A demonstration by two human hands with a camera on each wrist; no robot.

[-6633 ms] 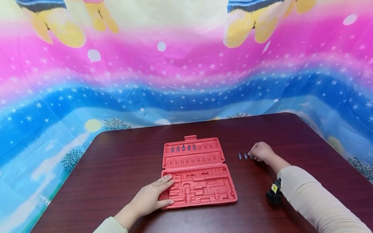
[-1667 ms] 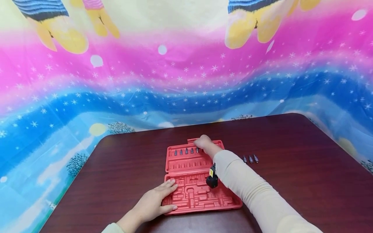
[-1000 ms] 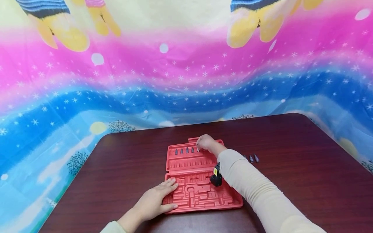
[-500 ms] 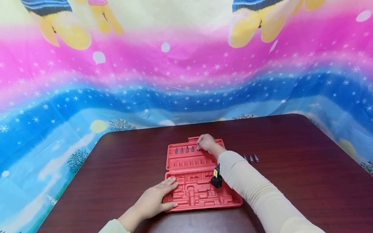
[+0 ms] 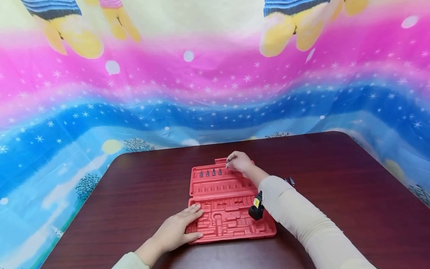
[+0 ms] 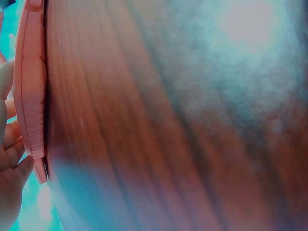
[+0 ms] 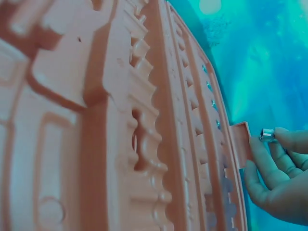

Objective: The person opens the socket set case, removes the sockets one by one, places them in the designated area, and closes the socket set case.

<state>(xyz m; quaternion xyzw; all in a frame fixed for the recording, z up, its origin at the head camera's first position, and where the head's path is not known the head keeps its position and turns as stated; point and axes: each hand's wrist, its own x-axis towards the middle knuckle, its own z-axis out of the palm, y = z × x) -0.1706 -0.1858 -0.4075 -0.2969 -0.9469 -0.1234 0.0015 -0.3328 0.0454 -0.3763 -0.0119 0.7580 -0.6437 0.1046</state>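
A red tool case (image 5: 239, 237) lies spread on the table, its lid away from me. My left hand (image 5: 173, 228) rests on the case's left edge, fingers straight over the rim and thumb near the front corner. My right hand (image 5: 240, 163) pinches a small metal socket bit (image 7: 267, 135) between thumb and index finger, just above the lid's back row. The bit's hollow silver end shows in the right wrist view. Several dark pointed socket bits (image 5: 213, 172) stand in that row, left of the right hand. Part of the row is hidden behind the hand.
Two loose bits (image 5: 292, 182) show on the dark wooden table (image 5: 151, 179) right of the case, partly behind the right sleeve. The case's latch tab (image 7: 240, 144) sticks out at the back. A printed cloth (image 5: 208, 82) hangs behind the table.
My right hand moved from the loose bits on the right to the lid's back row. It has lifted the rightmost bit out of that row. The left hand has stayed on the case.
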